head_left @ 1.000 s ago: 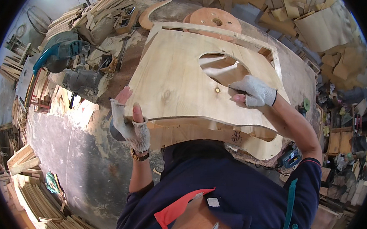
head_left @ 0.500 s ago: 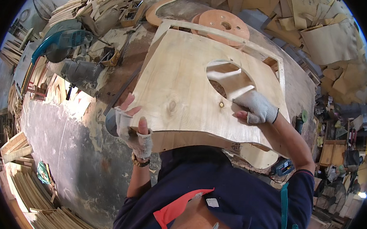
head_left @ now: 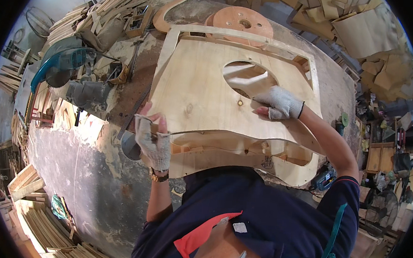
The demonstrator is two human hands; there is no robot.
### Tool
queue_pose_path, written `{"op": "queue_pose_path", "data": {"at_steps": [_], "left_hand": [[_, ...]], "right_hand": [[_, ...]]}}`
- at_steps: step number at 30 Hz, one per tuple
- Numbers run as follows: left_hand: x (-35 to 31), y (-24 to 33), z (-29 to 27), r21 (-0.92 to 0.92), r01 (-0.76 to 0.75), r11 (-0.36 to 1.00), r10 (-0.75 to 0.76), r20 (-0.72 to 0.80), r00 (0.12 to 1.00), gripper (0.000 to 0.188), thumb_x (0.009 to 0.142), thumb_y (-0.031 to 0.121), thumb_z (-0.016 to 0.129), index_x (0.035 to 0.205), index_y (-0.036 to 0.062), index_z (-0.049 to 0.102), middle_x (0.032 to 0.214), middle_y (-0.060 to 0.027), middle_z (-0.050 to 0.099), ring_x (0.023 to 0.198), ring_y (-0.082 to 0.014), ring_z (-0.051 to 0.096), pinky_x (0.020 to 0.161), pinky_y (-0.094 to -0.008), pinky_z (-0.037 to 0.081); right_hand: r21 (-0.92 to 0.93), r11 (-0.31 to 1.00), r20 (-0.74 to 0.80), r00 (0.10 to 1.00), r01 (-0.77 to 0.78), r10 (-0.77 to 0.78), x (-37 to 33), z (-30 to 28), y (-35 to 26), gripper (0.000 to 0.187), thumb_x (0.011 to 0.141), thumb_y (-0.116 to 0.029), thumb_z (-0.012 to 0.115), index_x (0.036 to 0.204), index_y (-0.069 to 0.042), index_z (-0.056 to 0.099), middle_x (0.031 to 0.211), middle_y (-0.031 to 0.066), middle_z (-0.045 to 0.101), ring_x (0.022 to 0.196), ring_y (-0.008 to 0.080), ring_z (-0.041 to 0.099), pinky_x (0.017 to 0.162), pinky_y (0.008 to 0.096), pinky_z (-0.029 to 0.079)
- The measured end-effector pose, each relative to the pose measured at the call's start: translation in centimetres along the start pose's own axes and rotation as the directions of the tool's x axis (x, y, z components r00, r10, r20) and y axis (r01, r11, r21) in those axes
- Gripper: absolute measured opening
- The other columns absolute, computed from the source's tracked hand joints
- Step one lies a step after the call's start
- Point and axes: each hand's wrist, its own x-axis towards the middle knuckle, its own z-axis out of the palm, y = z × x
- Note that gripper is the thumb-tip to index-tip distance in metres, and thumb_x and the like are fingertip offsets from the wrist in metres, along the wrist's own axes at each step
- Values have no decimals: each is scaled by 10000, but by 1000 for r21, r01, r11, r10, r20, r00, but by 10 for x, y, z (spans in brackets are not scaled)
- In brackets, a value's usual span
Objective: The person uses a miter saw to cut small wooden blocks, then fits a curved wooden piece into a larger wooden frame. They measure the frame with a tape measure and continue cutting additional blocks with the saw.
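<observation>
Pale plywood panel point(head_left: 194, 90): is showing knots and an oval hole
Left hand point(head_left: 152, 142): is touching its eight-o'clock corner, panel lying toward two; grip unclear
Right hand point(head_left: 282, 104): is resting on it, at the hole's four o'clock; grip unclear

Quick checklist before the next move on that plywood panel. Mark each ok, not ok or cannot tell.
1. Right hand on the panel, beside the oval hole: ok.
2. Left hand firmly holding the near left corner: cannot tell; it is at the corner, grip unclear.
3. Near edge closed against the wooden frame: not ok; a gap shows.
4. Panel clear of the round discs: ok; they lie beyond its far edge.
5. Hands clear of the saw: ok; it stands off left.
</observation>
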Motion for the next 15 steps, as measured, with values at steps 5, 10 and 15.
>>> {"op": "queue_pose_path", "data": {"at_steps": [5,10,15], "left_hand": [[-19,-17,-7,508,-269,818,162,245,956,218,927,212,750,1043,28,754,1355,-157,690,1351,-384,575,1215,-560,327],[-31,-24,-9,547,-273,791,139,274,952,273,933,265,737,1103,52,765,1386,-128,684,1398,-382,538,1253,-599,238],[-40,-33,-10,508,-197,839,18,335,942,300,974,258,677,1183,51,735,1441,-148,648,1445,-373,495,1261,-594,218]], "right_hand": [[-82,994,83,994,-70,77,1,35,12,358,943,-480,649,1062,-146,700,800,207,685,762,447,682,696,533,543],[-83,992,70,992,-100,106,2,47,13,394,931,-514,647,1073,-152,712,788,198,691,740,436,689,690,537,556],[-66,996,128,990,-56,64,4,35,7,414,934,-523,643,1064,-138,715,771,200,687,729,441,686,684,538,555]]}}
